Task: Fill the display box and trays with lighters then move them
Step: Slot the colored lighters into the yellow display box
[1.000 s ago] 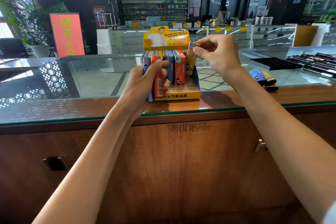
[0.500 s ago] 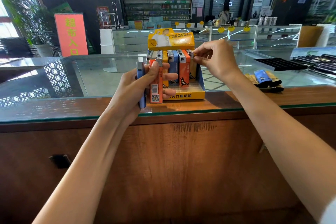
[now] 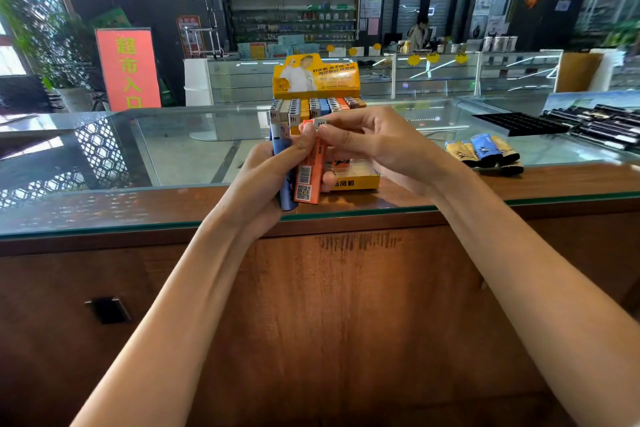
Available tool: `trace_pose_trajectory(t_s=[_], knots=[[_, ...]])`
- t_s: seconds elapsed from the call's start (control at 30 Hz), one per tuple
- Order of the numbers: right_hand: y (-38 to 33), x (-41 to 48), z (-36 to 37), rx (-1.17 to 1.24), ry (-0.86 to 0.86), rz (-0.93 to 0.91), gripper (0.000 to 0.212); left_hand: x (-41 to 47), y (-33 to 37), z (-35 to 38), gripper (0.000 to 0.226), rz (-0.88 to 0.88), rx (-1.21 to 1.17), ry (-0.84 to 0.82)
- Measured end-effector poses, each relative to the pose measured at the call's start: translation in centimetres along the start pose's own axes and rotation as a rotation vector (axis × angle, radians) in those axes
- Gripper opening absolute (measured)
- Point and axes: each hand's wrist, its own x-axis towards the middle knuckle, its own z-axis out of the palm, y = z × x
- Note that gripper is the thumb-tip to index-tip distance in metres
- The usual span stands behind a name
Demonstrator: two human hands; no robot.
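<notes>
The display box (image 3: 353, 181) on the counter (image 3: 554, 184) is judged mostly filled but not moved, with an orange lighter (image 3: 308, 172) and a blue lighter (image 3: 281, 149) gripped in the left hand (image 3: 261, 184), the orange one pinched at its top by the right hand (image 3: 377, 146), and loose lighters (image 3: 485, 151) left unplaced.

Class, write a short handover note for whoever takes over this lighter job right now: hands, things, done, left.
Left hand grips a blue lighter and an orange lighter before the display box.
Right hand pinches the orange lighter's top.
Done: the box's back rows are filled.
Left: slot the held pair and the loose lighters on the glass at right into the front; fill the black tray; move everything.
</notes>
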Motion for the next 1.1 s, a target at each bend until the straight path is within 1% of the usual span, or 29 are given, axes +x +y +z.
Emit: trace_pose_trajectory(t_s=[0.1,0.17,0.23,0.33,0.4,0.47,0.53,0.63,0.7,0.8,0.9,0.97,1.07,1.1], knots=[[0.0,0.3,-0.4,0.061,-0.051,0.011,0.024,0.0,0.2,0.3,0.029,-0.006,-0.007,-0.039],[0.2,0.4,-0.7,0.084,-0.050,-0.001,0.029,0.0,0.1,0.3,0.031,-0.007,0.018,-0.042],[0.1,0.5,-1.2,0.161,-0.030,-0.015,0.032,0.0,-0.1,0.1,0.034,0.004,0.064,-0.050],[-0.2,0.6,-2.3,0.350,0.027,-0.030,0.029,-0.3,-0.3,-0.4,0.036,0.021,0.220,0.023],[-0.2,0.9,-3.1,0.401,0.143,-0.020,0.028,-0.4,-0.1,-1.0,0.037,0.052,0.361,0.117],[0.3,1.2,-3.9,0.333,0.285,-0.014,0.029,-0.5,0.1,-1.7,0.040,0.097,0.475,0.211],[0.8,1.4,-4.1,0.148,0.375,-0.037,0.028,-0.6,0.3,-2.5,0.045,0.131,0.507,0.290],[1.7,1.5,-3.6,-0.088,0.429,-0.089,0.022,-0.7,0.6,-3.4,0.045,0.138,0.485,0.359],[2.1,1.6,-3.3,-0.174,0.443,-0.112,0.020,-0.8,0.7,-3.9,0.047,0.118,0.467,0.377],[2.3,1.7,-3.2,-0.249,0.459,-0.126,0.019,-0.8,0.8,-4.2,0.049,0.087,0.424,0.365],[2.0,1.8,-2.9,-0.330,0.457,-0.139,0.014,-0.8,1.0,-4.1,0.049,0.050,0.312,0.337],[1.8,1.8,-2.5,-0.360,0.449,-0.137,0.013,-0.7,1.1,-4.1,0.042,0.012,0.231,0.313],[1.5,2.0,-2.1,-0.371,0.451,-0.133,0.014,-0.5,1.1,-3.9,0.024,-0.047,0.098,0.275],[1.5,2.0,-1.9,-0.374,0.455,-0.133,0.014,-0.5,1.1,-3.8,0.023,-0.063,0.061,0.250]])
